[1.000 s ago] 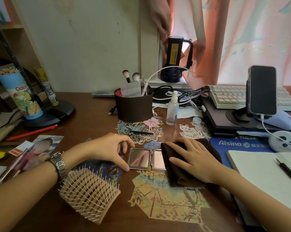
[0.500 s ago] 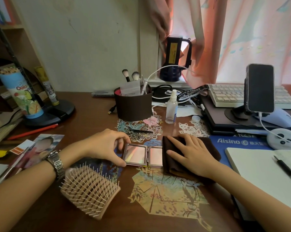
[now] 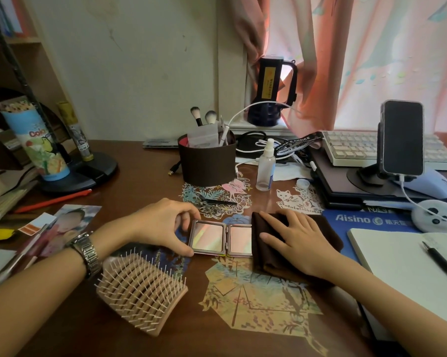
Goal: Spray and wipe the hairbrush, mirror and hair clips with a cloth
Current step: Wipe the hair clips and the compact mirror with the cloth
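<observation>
**Folding mirror held open at the centre of the desk**

The mirror (image 3: 221, 239), a hinged two-panel compact with a pinkish metal frame, lies open and flat at the centre of the frame. The left hand (image 3: 163, 225) pinches its left panel, thumb at the lower corner and fingers (image 3: 185, 219) curled at the upper edge. The right hand (image 3: 298, 240) lies flat, fingers spread, pressing a dark brown cloth (image 3: 268, 256). The folded cloth overlaps the mirror's right edge.

Lower left of the mirror rests the hairbrush (image 3: 142, 292), a curved pink paddle with pale bristles pointing up, just below the left wrist and its steel watch (image 3: 87, 251). Just above the mirror, black hair clips (image 3: 218, 202) lie on a lacy paper cutout. Upper right of them a clear plastic spray bottle (image 3: 265, 168) stands upright, beside a round dark brown holder (image 3: 207, 163) with makeup brushes.

The desk (image 3: 140, 181) is glossy dark wood with colourful paper cutouts beneath the hands. At right sit a blue mat (image 3: 351, 219), an open notebook (image 3: 402, 264) with a pen, and a phone (image 3: 401, 137) on a stand in front of a keyboard (image 3: 353, 148). At left a photo (image 3: 65, 228) and a red pencil (image 3: 52, 200) lie near a lamp base (image 3: 93, 171).
</observation>
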### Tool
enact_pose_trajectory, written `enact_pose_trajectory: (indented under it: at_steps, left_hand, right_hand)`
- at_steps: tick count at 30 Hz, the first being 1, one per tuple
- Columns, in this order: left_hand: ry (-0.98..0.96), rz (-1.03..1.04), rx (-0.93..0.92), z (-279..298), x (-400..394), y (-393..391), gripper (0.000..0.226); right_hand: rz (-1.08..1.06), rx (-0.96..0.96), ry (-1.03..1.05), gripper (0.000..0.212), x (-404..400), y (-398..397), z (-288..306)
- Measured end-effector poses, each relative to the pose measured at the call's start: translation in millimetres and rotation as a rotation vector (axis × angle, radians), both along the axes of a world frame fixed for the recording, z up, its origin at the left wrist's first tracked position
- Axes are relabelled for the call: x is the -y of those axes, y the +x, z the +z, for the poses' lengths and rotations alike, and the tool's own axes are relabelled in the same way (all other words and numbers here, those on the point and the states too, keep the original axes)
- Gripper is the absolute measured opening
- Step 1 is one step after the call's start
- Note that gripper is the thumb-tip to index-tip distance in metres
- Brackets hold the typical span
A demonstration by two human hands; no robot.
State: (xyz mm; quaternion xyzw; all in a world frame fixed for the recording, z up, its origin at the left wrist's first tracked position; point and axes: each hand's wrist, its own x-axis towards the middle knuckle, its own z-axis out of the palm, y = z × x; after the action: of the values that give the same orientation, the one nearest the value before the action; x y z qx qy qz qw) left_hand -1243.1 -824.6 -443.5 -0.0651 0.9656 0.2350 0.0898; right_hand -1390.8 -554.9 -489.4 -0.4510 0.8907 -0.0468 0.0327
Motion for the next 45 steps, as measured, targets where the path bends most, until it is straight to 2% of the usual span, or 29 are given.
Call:
enact_pose_trajectory:
  at_steps: [4,7,10,14,25,29,34,38,45]
  left_hand:
    - [-0.021,0.031,-0.009,3.4,10.4,10.7,0.063]
    - [-0.006,0.067,-0.007,6.0,20.9,18.7,0.065]
    - [0.016,0.097,0.02,7.2,28.3,23.4,0.065]
    - [0.057,0.115,0.058,5.5,32.1,25.2,0.064]
    - [0.136,0.147,0.093,9.1,37.9,22.0,0.068]
    - [0.301,0.173,0.041,13.3,37.7,19.8,0.061]
    - [0.495,0.168,-0.07,19.3,19.7,8.6,0.066]
    - [0.312,0.106,-0.161,19.6,-1.3,-6.0,0.065]
    - [0.147,-0.039,-0.126,10.2,-20.9,-20.2,0.085]
  right_hand:
    - [-0.026,0.036,0.011,0.066,5.9,2.3,7.9]
    - [-0.006,0.015,-0.019,0.061,10.6,4.7,15.0]
    - [0.111,0.009,-0.155,0.069,18.2,9.6,22.6]
    - [0.249,0.038,-0.171,0.081,37.4,17.1,21.3]
    - [0.224,0.239,-0.276,0.071,52.4,6.9,4.8]
    - [0.223,0.247,-0.287,0.07,53.2,4.7,1.8]
    - [0.219,0.246,-0.306,0.071,52.6,5.7,-1.3]
    - [0.206,0.227,-0.327,0.071,51.8,6.3,-3.6]
    - [0.19,0.238,-0.365,0.076,50.7,7.3,-2.7]
